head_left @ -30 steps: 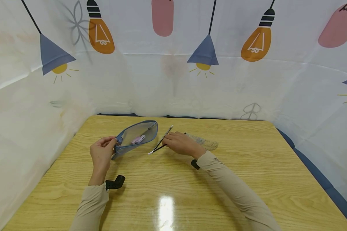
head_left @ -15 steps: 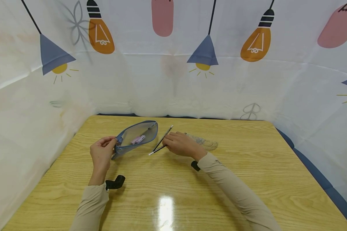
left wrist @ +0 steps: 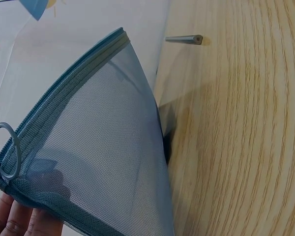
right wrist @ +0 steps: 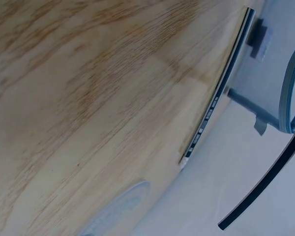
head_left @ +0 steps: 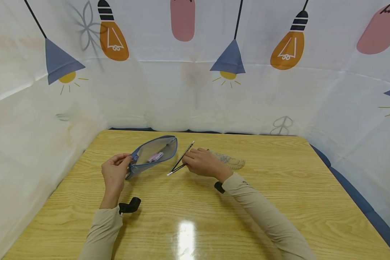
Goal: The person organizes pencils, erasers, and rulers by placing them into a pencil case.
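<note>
My left hand (head_left: 113, 173) pinches the near left corner of a blue mesh zip pouch (head_left: 143, 168), whose mouth gapes open. Inside it lie a small light-purple item (head_left: 155, 157) and a thin dark one near the far end. In the left wrist view the zipper's ring pull (left wrist: 6, 150) hangs by my fingers. My right hand (head_left: 203, 162), fingers curled, holds a dark pencil (head_left: 178, 169), its white end pointing left towards the pouch. Another dark pencil with a printed side (right wrist: 217, 91) lies on the table between hand and pouch. Right-hand fingers are outside the right wrist view.
A clear protractor (head_left: 234, 162) lies on the wooden table (head_left: 247, 202), just behind and right of my right hand. A white printed curtain (head_left: 195, 97) stands along the table's back and sides.
The held pencil's white end has dipped slightly nearer to me. My left hand and the pouch stay almost still.
</note>
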`<control>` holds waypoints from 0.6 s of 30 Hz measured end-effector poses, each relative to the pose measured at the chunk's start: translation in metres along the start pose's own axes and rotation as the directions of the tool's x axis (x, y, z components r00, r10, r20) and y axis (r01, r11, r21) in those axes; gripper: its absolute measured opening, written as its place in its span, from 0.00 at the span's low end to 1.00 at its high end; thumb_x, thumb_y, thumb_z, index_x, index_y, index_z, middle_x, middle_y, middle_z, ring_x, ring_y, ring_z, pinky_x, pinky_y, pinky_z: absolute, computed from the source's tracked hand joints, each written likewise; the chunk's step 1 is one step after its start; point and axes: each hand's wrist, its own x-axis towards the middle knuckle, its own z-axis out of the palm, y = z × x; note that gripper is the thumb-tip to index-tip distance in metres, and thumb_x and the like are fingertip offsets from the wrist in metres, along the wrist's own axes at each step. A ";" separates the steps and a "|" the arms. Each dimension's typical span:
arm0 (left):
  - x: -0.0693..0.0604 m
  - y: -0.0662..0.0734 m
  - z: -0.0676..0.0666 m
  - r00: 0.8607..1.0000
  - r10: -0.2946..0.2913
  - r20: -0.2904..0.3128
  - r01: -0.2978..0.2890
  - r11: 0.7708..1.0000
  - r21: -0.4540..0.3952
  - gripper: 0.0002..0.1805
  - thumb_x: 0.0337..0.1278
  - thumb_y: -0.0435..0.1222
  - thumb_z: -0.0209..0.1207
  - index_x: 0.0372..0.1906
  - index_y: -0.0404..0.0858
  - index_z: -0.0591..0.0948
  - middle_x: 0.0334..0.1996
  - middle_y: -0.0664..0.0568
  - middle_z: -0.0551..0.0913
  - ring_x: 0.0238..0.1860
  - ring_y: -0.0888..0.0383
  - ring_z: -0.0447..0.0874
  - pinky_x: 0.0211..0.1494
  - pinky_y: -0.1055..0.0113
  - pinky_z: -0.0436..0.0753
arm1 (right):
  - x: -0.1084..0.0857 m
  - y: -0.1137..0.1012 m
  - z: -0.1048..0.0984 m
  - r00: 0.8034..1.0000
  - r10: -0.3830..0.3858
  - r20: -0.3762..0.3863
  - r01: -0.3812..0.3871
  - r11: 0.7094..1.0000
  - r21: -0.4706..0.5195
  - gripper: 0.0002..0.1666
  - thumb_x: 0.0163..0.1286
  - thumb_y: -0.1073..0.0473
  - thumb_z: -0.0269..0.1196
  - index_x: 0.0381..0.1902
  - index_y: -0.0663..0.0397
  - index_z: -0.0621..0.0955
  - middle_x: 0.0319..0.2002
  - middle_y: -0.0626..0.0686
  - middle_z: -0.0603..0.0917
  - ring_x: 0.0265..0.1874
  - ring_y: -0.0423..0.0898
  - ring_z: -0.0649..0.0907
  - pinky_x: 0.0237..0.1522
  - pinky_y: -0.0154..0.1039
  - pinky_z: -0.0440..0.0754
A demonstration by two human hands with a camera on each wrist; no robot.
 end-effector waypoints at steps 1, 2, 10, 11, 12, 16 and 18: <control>0.000 0.000 0.000 1.000 0.003 -0.001 -0.003 1.000 0.002 0.09 0.58 0.31 0.64 0.39 0.27 0.84 0.23 0.57 0.84 0.22 0.66 0.80 0.21 0.75 0.78 | 0.000 0.000 0.000 1.000 -0.003 -0.002 0.003 1.000 0.002 0.01 0.69 0.60 0.62 0.38 0.50 0.79 0.37 0.45 0.81 0.35 0.42 0.79 0.35 0.37 0.77; 0.000 0.000 0.000 1.000 0.005 -0.002 -0.005 1.000 0.003 0.09 0.58 0.31 0.64 0.39 0.27 0.84 0.23 0.56 0.84 0.23 0.66 0.81 0.22 0.75 0.79 | 0.000 0.000 0.000 1.000 -0.008 -0.005 0.008 1.000 0.007 0.01 0.70 0.60 0.62 0.38 0.50 0.79 0.37 0.46 0.81 0.34 0.42 0.79 0.35 0.36 0.77; 0.000 -0.001 0.001 1.000 0.010 0.005 -0.010 1.000 0.007 0.10 0.59 0.31 0.64 0.40 0.27 0.84 0.23 0.57 0.84 0.23 0.66 0.80 0.22 0.74 0.79 | 0.000 0.000 -0.003 0.999 -0.035 -0.037 0.035 0.999 -0.001 0.05 0.66 0.61 0.65 0.36 0.50 0.78 0.36 0.45 0.80 0.33 0.42 0.78 0.34 0.36 0.76; 0.000 0.000 0.001 1.000 0.006 0.004 -0.006 1.000 0.004 0.10 0.58 0.31 0.64 0.40 0.27 0.84 0.23 0.56 0.84 0.23 0.66 0.80 0.22 0.74 0.79 | 0.000 0.000 -0.003 0.999 -0.037 -0.039 0.037 0.999 -0.002 0.05 0.65 0.61 0.65 0.36 0.50 0.78 0.36 0.45 0.80 0.33 0.42 0.78 0.34 0.36 0.76; -0.001 0.000 0.001 1.000 0.002 0.005 -0.002 1.000 -0.001 0.10 0.58 0.31 0.64 0.40 0.27 0.84 0.23 0.56 0.84 0.22 0.66 0.80 0.22 0.74 0.79 | 0.000 0.000 -0.003 0.998 -0.037 -0.048 0.037 0.999 -0.001 0.05 0.65 0.61 0.66 0.36 0.50 0.78 0.36 0.45 0.81 0.33 0.42 0.78 0.34 0.36 0.77; -0.001 0.000 0.000 1.000 0.001 0.014 -0.001 1.000 0.000 0.10 0.59 0.32 0.64 0.40 0.26 0.84 0.23 0.55 0.85 0.22 0.66 0.80 0.22 0.74 0.79 | 0.001 0.000 -0.003 0.996 -0.036 -0.084 0.038 0.999 0.022 0.04 0.65 0.62 0.65 0.35 0.50 0.79 0.35 0.46 0.81 0.33 0.42 0.79 0.34 0.36 0.77; -0.001 0.001 0.000 1.000 0.003 0.019 -0.003 1.000 -0.003 0.11 0.59 0.31 0.64 0.41 0.26 0.84 0.23 0.55 0.85 0.22 0.66 0.80 0.22 0.74 0.79 | 0.002 0.000 -0.004 0.994 -0.036 -0.106 0.040 0.998 0.039 0.04 0.65 0.63 0.65 0.35 0.51 0.79 0.34 0.46 0.81 0.32 0.42 0.79 0.33 0.36 0.77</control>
